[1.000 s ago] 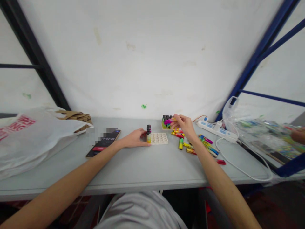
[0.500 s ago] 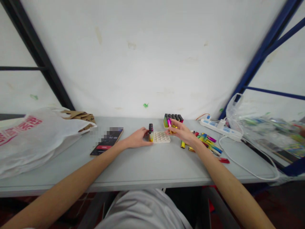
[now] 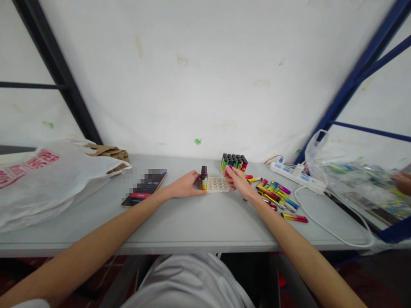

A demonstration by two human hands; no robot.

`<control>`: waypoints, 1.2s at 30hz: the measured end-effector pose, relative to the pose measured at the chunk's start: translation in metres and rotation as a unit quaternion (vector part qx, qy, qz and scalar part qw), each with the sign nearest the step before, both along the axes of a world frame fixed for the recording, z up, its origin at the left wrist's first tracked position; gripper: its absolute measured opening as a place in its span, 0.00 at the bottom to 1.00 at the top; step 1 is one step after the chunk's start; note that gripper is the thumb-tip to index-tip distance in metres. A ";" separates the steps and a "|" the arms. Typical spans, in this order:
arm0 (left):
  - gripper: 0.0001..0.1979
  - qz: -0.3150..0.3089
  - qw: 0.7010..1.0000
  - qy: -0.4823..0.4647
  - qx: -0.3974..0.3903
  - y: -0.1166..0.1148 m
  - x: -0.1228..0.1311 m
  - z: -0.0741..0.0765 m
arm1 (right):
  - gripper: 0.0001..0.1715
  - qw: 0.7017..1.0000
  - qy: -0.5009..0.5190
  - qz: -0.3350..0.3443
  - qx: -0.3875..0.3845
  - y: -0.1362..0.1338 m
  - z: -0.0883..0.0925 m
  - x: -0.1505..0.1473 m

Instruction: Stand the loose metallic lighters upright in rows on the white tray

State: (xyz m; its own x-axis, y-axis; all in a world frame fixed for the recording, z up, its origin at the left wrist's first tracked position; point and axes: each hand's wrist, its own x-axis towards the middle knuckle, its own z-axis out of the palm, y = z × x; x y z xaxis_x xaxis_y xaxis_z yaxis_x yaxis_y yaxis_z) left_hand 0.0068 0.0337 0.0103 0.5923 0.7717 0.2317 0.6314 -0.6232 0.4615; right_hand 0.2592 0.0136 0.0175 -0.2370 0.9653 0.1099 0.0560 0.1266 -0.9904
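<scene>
A white tray (image 3: 218, 184) with round holes lies on the grey table (image 3: 192, 222). A few colourful lighters (image 3: 203, 177) stand in its left end. My left hand (image 3: 184, 186) grips that left end, thumb along the front edge. My right hand (image 3: 236, 181) is at the tray's right edge, fingers curled around a magenta lighter (image 3: 230, 168) that is mostly hidden by them. Behind it stands a second tray full of upright lighters (image 3: 233, 162). Loose lighters (image 3: 276, 193) lie scattered just right of my right wrist.
A phone (image 3: 145, 188) lies left of the tray, beyond it a white printed bag (image 3: 41, 179) and brown paper (image 3: 107, 152). A power strip (image 3: 295, 174) with a white cable (image 3: 334, 231) and a clear plastic bag (image 3: 349, 179) are at right. Another person's hand (image 3: 403, 182) shows at the right edge.
My right hand has brought the magenta lighter from the loose pile and back tray down to the white tray's right edge. My left hand stayed on the tray.
</scene>
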 end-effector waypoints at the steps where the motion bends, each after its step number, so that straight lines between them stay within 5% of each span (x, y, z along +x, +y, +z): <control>1: 0.30 -0.002 1.000 -0.003 0.000 0.000 0.000 0.000 | 0.32 1.000 -0.015 -0.006 0.010 -0.001 -0.001 -0.001; 6: 0.30 -0.003 1.000 0.000 0.004 -0.001 0.001 0.000 | 0.34 0.982 -0.132 -0.086 0.105 0.003 -0.009 -0.002; 11: 0.30 0.001 1.000 -0.002 0.005 -0.002 0.001 0.002 | 0.26 0.949 -0.213 -0.161 0.169 0.006 -0.013 0.001; 18: 0.29 0.011 1.000 0.004 0.007 -0.004 0.002 0.003 | 0.26 0.951 -0.217 -0.143 0.169 0.008 -0.017 0.004; 24: 0.29 0.005 1.000 0.010 0.009 -0.002 0.002 0.002 | 0.21 0.956 -0.198 -0.006 0.215 0.005 -0.011 0.005; 30: 0.28 -0.006 1.000 0.022 0.008 -0.004 0.003 0.004 | 0.29 0.894 -0.312 -0.066 0.314 0.007 -0.004 0.007; 36: 0.27 -0.037 0.999 0.012 0.006 -0.007 0.004 0.005 | 0.25 0.909 -0.305 -0.036 0.281 0.011 -0.003 -0.001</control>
State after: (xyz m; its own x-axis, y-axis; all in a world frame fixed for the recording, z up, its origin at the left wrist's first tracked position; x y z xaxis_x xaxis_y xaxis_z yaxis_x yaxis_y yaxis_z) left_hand 0.0111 0.0267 0.0150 0.6533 0.7226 0.2261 0.5941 -0.6743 0.4385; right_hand 0.2580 0.0244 0.0142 -0.3576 0.8131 0.4594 0.6011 0.5769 -0.5531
